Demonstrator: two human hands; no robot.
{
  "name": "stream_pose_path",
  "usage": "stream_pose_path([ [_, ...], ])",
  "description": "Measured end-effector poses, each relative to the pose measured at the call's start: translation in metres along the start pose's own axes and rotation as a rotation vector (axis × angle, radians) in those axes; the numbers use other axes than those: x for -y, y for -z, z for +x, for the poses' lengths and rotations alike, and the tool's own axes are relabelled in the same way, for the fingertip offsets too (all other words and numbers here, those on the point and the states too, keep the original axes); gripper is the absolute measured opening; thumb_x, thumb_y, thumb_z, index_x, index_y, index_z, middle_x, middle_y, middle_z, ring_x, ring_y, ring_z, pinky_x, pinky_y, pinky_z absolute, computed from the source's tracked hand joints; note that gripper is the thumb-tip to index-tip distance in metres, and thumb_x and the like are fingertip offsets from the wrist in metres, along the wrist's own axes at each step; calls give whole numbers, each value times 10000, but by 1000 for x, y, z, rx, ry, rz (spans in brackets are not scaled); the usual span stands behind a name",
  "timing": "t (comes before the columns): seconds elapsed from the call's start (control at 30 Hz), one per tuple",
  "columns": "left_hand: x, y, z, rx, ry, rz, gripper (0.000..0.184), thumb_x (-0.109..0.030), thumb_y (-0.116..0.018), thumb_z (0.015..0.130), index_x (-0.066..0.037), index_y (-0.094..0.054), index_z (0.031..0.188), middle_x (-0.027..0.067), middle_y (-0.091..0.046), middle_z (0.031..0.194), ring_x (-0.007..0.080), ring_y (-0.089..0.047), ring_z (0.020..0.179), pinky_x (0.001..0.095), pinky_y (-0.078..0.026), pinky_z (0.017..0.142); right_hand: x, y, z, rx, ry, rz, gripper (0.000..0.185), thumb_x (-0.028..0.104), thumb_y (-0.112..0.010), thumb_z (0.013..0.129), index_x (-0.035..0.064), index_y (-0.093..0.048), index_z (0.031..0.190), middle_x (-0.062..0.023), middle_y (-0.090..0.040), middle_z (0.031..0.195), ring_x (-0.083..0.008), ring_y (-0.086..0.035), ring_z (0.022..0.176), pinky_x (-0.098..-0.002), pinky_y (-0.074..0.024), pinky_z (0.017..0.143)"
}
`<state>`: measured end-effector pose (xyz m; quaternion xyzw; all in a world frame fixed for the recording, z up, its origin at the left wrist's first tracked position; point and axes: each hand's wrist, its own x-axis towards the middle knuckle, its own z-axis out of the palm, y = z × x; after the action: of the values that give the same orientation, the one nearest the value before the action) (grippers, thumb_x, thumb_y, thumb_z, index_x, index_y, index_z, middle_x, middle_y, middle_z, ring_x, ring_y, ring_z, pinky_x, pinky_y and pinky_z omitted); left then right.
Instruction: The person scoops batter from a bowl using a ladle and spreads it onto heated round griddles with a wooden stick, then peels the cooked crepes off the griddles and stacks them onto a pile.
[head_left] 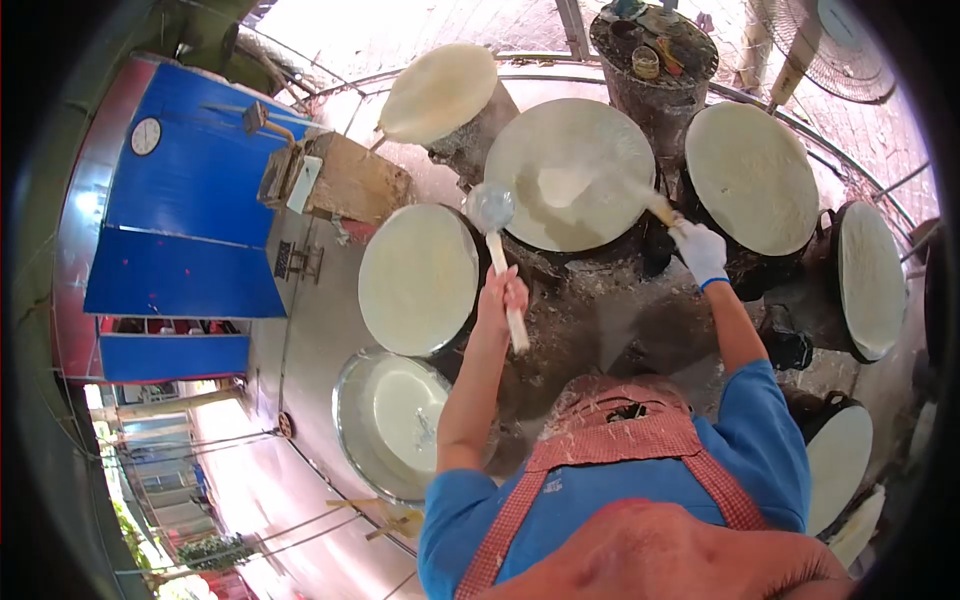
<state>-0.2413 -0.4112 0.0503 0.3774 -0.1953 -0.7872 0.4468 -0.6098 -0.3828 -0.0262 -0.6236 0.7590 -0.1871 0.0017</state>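
My left hand (505, 298) is closed round the pale wooden handle of a ladle (491, 208), whose round metal bowl is at the left edge of the central round griddle (540, 215). In a white glove, my right hand (697, 250) grips a wooden-handled tool (660, 208) at the griddle's right side; its far end is blurred over the surface. A pale batter layer covers the griddle, with a whiter patch in the middle and a darker area beside it.
Other round griddles with pale sheets stand at the left (418, 280), upper left (440, 95), and right (752, 180). A metal basin (350, 435) of white batter is at lower left. Beyond are a drum (655, 90) with small containers, a wooden box (360, 180) and a fan (845, 45).
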Motion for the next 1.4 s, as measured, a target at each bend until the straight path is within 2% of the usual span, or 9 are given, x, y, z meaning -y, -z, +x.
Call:
stream_pose_path([
  [0.2, 57, -5, 89, -106, 49, 18, 277, -27, -491, 778, -138, -298, 942, 15, -302, 490, 136, -337, 357, 272, -286, 318, 62, -12, -65, 74, 24, -62, 216, 365, -533, 809, 204, -620, 924, -120, -565, 626, -311, -574, 564, -428, -449, 529],
  [0.43, 43, 18, -42, 102, 101, -93, 114, -256, -488, 874, -167, -442, 818, -2, -313, 467, 100, -311, 357, 230, -270, 306, 79, 25, -93, -270, 139, 153, 194, 339, -620, 756, 213, -650, 902, -88, -520, 574, -271, -544, 517, -387, -414, 470],
  [0.53, 39, 28, -55, 85, 672, -582, 127, -280, -484, 893, -178, -462, 821, -12, -322, 531, 66, -300, 387, 205, -267, 300, 81, 29, -130, -226, 131, 106, 358, 307, -668, 716, 193, -604, 1049, -68, -528, 598, -248, -523, 487, -359, -394, 451],
  [0.73, 42, -25, -86, 133, 822, -748, 208, -194, -431, 917, -132, -513, 1097, -21, -310, 574, 51, -308, 394, 177, -253, 307, 69, 66, -178, -78, -108, 282, 450, 250, -670, 719, 116, -557, 1133, -113, -616, 731, -274, -600, 631, -347, -474, 562],
  [0.8, 51, -59, -112, 147, 531, -76, 237, -290, -403, 927, -90, -530, 909, -50, -302, 538, 39, -302, 370, 178, -245, 304, 44, 53, -207, -126, -164, 389, 424, 268, -669, 718, 112, -575, 1101, -130, -627, 802, -275, -615, 696, -340, -493, 616],
  [0.9, 96, -64, -116, 322, 643, 160, 375, -436, -389, 905, -137, -380, 679, -73, -288, 459, 37, -292, 338, 175, -238, 306, 5, 80, -238, -192, -405, 522, 424, 371, -633, 746, 127, -578, 1089, -168, -621, 872, -315, -609, 790, -363, -488, 686],
  [1.03, 157, -83, -103, 277, 1048, -560, 317, -215, -358, 945, -94, -399, 1235, -7, -304, 568, 65, -312, 408, 200, -295, 344, -53, 133, -266, -48, -689, 346, 446, 487, -600, 719, 104, -598, 947, -167, -619, 757, -338, -608, 729, -394, -478, 650],
  [1.17, 208, -130, -96, 101, 1302, -571, 270, -160, -399, 928, -19, -461, 1150, -14, -299, 552, 53, -292, 403, 195, -285, 357, -132, 142, -291, -34, -774, 118, 380, 453, -609, 709, 78, -582, 771, -156, -594, 639, -321, -604, 626, -414, -475, 575],
  [1.4, 249, -161, -43, 53, 1518, -242, 177, -192, -466, 901, -113, -533, 1045, -18, -298, 538, 54, -290, 378, 194, -258, 292, -230, 156, -245, -292, -715, -49, 249, 315, -680, 668, 106, -581, 762, -105, -569, 785, -316, -584, 625, -415, -478, 543],
])
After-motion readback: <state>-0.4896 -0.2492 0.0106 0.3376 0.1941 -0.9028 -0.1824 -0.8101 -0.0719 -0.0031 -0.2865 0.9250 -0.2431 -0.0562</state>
